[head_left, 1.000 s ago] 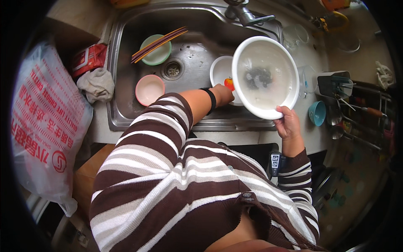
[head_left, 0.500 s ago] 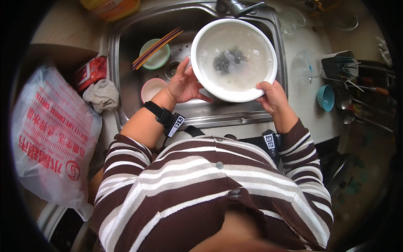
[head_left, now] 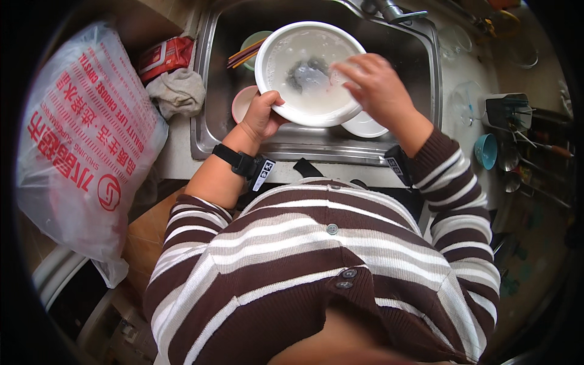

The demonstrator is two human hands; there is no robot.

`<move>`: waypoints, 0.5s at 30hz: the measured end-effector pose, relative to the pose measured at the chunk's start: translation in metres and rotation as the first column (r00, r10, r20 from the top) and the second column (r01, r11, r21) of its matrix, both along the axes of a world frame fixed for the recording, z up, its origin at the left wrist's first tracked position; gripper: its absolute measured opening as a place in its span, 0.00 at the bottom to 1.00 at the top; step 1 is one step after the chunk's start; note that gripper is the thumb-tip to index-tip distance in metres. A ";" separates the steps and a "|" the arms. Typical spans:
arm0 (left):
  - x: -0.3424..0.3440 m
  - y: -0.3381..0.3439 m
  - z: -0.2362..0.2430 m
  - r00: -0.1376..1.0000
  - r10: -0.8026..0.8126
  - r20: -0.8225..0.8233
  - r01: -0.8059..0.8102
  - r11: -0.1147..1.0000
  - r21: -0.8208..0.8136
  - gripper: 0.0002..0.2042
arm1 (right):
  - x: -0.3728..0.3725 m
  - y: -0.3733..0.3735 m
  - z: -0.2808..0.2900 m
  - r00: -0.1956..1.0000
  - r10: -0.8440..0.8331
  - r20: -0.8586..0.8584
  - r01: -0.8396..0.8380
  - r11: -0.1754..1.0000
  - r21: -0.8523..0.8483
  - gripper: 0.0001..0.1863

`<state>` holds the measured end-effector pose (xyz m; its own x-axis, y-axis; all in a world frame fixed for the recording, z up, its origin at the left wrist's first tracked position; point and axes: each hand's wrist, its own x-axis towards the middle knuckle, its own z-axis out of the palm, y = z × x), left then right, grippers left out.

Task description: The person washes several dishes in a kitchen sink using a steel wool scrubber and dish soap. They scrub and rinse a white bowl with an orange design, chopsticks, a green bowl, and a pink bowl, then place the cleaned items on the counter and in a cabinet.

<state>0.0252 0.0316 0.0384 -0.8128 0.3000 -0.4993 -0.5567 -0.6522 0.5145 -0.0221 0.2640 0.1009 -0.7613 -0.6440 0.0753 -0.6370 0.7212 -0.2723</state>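
Observation:
A white basin of cloudy water is held over the sink, with a dark grey clump like a steel wool scourer in the water. My left hand grips the basin's near left rim, thumb on top and fingers beneath. Over the right rim, my right hand reaches toward the water, somewhat blurred, its fingers stretched out and holding nothing I can see. Below the basin, a white bowl partly shows. Left of it sit a pink-rimmed bowl and a green bowl with several chopsticks across it.
The steel sink has a faucet at its far right. A grey rag, a red packet and a stuffed plastic bag lie left. On the right counter are a teal bowl, clear glassware and a utensil holder.
My right hand has let go of the basin's rim and lifted over the water. My left hand now grips the rim. The view has shifted, and a white bowl shows beneath the basin.

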 end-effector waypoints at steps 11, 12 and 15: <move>0.011 -0.017 -0.025 0.999 0.033 0.043 -0.031 0.999 -0.042 0.25 | -0.047 -0.069 -0.039 0.828 0.100 0.552 -0.293 0.916 0.274 0.16; 0.012 -0.017 -0.026 0.998 0.047 0.036 -0.045 0.998 -0.051 0.24 | -0.048 -0.067 -0.039 0.839 0.031 0.543 -0.271 0.889 0.368 0.15; 0.010 -0.018 -0.029 0.997 0.081 0.013 -0.080 0.993 -0.086 0.24 | -0.041 -0.059 -0.040 0.887 0.204 0.414 -0.399 0.789 0.467 0.15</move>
